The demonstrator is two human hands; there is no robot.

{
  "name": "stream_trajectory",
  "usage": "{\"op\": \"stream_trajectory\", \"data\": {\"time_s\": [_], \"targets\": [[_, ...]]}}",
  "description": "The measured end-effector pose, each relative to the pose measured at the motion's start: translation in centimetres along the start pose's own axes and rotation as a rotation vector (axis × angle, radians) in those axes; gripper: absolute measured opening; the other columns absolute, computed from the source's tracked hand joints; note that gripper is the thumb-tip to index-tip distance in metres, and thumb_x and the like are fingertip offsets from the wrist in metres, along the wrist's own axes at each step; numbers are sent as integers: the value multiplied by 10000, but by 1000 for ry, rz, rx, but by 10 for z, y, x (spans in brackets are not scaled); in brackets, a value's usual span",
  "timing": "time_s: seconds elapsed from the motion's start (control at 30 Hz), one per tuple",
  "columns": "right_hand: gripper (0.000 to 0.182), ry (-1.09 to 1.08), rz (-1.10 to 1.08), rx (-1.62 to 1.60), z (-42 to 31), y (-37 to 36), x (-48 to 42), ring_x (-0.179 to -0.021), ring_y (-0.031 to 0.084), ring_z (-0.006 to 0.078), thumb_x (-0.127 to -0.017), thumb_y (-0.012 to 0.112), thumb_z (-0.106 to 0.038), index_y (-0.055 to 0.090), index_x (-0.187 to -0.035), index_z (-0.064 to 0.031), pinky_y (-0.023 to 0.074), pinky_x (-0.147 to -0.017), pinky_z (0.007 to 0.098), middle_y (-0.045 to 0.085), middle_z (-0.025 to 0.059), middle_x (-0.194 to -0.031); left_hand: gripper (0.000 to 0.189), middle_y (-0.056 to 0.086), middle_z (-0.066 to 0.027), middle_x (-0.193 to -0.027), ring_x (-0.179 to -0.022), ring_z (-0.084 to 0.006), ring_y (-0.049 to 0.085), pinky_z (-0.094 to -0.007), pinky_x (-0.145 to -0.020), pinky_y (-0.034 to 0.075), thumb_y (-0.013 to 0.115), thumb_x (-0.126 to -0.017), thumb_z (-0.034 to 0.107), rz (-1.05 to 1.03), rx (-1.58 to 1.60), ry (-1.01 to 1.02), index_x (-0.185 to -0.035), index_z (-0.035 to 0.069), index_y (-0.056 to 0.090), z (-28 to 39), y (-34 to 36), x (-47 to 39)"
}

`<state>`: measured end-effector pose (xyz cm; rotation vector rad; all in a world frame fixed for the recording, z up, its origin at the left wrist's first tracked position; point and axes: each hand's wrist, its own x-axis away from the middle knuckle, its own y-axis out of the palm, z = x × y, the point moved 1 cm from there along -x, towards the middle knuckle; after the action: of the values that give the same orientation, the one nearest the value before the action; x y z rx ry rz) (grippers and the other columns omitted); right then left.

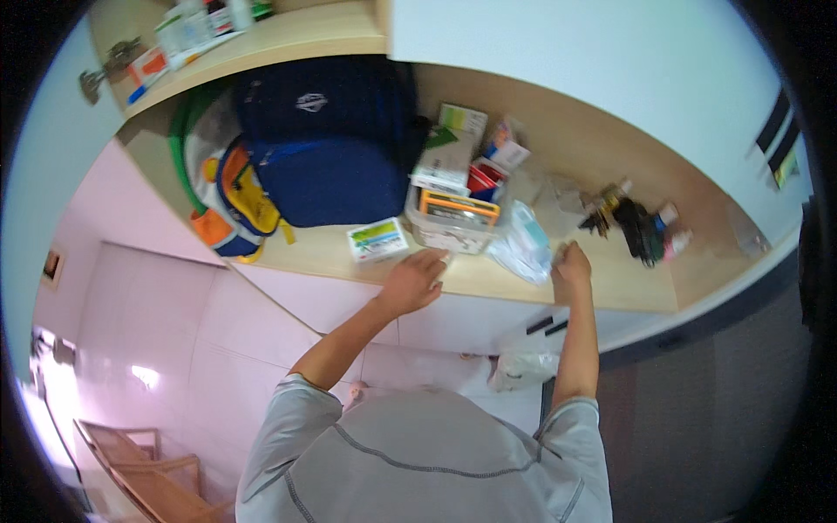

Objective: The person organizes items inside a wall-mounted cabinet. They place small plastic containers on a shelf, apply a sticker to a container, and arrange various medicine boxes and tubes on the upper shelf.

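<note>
My left hand [413,281] is at the shelf's front edge, just below a clear plastic bin [451,234] filled with medicine-type boxes; whether its fingers touch the bin or hold something small is unclear. A white, green and yellow box [377,240] lies on the shelf to the left of that hand. My right hand [573,265] is over the front edge farther right, its fingers curled; what may be in them cannot be made out. Between the hands, against the bin, lies a clear plastic bag with something pale blue and white [525,238].
A dark blue backpack [333,176] and a colourful smaller bag [245,196] fill the shelf's left. Several small blurred items, one black [633,229], lie at right. An upper shelf [314,42] holds bottles and boxes. Cabinet doors with black handles [548,325] are below.
</note>
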<state>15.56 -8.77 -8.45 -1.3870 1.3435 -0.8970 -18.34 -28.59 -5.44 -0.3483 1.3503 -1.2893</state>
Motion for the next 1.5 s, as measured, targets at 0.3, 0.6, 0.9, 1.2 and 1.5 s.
{"op": "stream_trajectory", "data": {"time_s": [0.3, 0.6, 0.9, 1.2, 1.5], "targets": [[140, -60, 205, -698, 34, 29, 8, -686, 555, 164, -774, 554, 6, 544, -910, -25, 451, -642, 279, 578, 52, -760, 261, 517, -125, -1243, -1143, -297, 481, -380, -959, 394, 505, -806, 61, 56, -44, 37, -1055, 35, 581, -35, -7, 8], [44, 48, 494, -1201, 22, 16, 43, -659, 490, 76, -858, 565, -32, 554, -900, -26, 440, -598, 209, 530, 2, -798, 354, 513, -115, -1240, -1147, -296, 475, -397, -962, 384, 545, -800, 94, 17, -81, 72, -1153, 59, 537, -39, -17, 7], [29, -173, 269, -1375, -193, -63, 160, -695, 577, 121, -869, 555, -33, 571, -857, -13, 472, -648, 238, 579, 41, -810, 368, 480, -106, -1272, -1103, -287, 489, -388, -924, 408, 649, -763, 161, 194, 189, 152, -1104, 71, 543, 29, -101, 13], [53, -315, -189, -1458, -296, -42, 185, -532, 478, 35, -865, 555, -9, 561, -813, -7, 374, -478, 173, 543, -6, -632, 241, 550, -81, -1145, -955, -239, 546, -360, -779, 477, 692, -679, 179, 185, -103, 213, -853, 65, 572, 21, -146, 47], [61, -450, -626, -1466, -347, -34, 195, -615, 506, 46, -888, 549, -67, 538, -856, -16, 412, -546, 184, 551, -4, -724, 285, 586, -80, -1052, -931, -264, 566, -340, -777, 478, 750, -667, 150, 164, 146, -3, -875, 76, 570, -1, -173, 88]]}}
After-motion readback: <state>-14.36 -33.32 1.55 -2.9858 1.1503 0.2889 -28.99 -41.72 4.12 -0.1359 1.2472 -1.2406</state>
